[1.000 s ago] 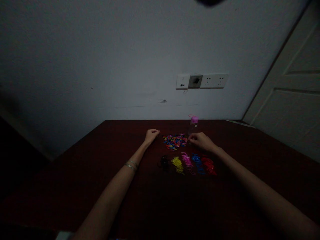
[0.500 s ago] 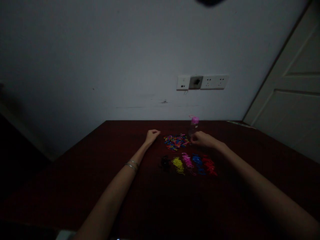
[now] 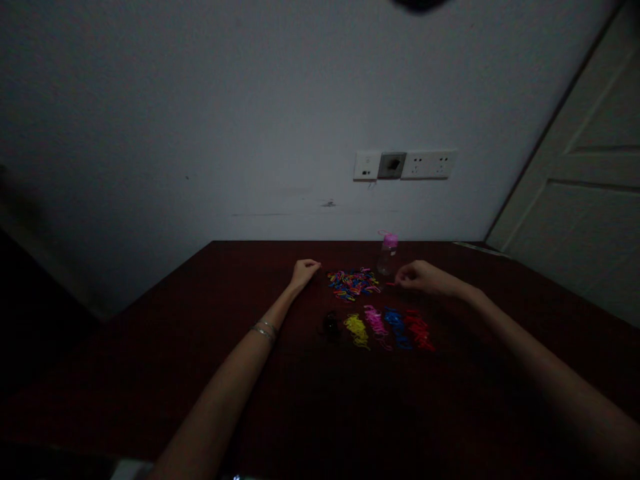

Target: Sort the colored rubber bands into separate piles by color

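A mixed pile of small coloured rubber bands (image 3: pixel 353 283) lies on the dark table. My right hand (image 3: pixel 420 277) is just right of that pile, thumb and fingers closed on a red rubber band (image 3: pixel 391 284) that sticks out to the left. To the left of the pile, my left hand (image 3: pixel 304 271) rests on the table with its fingers pressed together; whether anything is between them is hidden. Nearer to me are single-colour heaps in a row: black bands (image 3: pixel 331 326), yellow bands (image 3: pixel 357 331), pink bands (image 3: pixel 376 325), blue bands (image 3: pixel 397 327) and red bands (image 3: pixel 419 330).
A clear bottle with a pink lid (image 3: pixel 390 242) stands behind the mixed pile, close to my right hand. Beyond the dark red table (image 3: pixel 190 320) is a pale wall with a row of sockets (image 3: pixel 405 165). A white door (image 3: pixel 590 187) is at the right.
My right hand has moved a little to the right, away from the mixed pile, and a red rubber band now shows at its fingertips. My left hand stays in place.
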`<state>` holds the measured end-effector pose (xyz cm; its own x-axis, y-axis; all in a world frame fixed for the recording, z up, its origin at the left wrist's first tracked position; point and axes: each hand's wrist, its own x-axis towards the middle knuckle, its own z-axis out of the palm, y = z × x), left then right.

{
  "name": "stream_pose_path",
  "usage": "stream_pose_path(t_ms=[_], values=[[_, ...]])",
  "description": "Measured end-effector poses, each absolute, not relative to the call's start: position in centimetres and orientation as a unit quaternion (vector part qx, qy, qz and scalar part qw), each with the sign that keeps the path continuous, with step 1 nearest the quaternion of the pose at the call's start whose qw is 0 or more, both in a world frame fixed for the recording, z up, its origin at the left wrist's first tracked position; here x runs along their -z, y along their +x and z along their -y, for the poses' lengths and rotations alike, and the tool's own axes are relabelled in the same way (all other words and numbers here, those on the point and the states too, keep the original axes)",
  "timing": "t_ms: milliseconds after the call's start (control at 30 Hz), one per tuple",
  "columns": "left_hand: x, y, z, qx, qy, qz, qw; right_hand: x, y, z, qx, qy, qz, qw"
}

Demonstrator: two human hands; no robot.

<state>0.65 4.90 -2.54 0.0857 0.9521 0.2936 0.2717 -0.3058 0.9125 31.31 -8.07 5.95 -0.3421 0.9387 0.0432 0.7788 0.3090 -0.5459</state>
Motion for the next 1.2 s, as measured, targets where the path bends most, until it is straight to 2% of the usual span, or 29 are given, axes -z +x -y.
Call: stream_pose_path(t_ms=[167, 533, 733, 967, 1200], values=[[2.5, 0.7, -4.8, -0.478, 0.650, -0.479, 0.346, -5.1, 33.0, 10.7, -0.244, -0.567, 0.762, 0.196], [2.8, 0.8, -5.0, -0.462, 0.666, -0.484, 0.330, -3.8, 34.8, 12.3, -0.300, -0.578, 0.744, 0.151], [3.0, 0.6, -5.2, -0.457, 0.681, -0.480, 0.310, -3.2, 35.0, 10.4, -0.260, -0.598, 0.726, 0.220], [3.0, 0.6, -5.1, -0.444, 0.693, -0.494, 0.281, 0.5, 34.3, 8.3, -0.176, -0.622, 0.670, 0.365], [2.9, 0.7, -5.2, -0.421, 0.710, -0.499, 0.264, 2.3, 34.6, 7.9, -0.163, -0.618, 0.671, 0.375]])
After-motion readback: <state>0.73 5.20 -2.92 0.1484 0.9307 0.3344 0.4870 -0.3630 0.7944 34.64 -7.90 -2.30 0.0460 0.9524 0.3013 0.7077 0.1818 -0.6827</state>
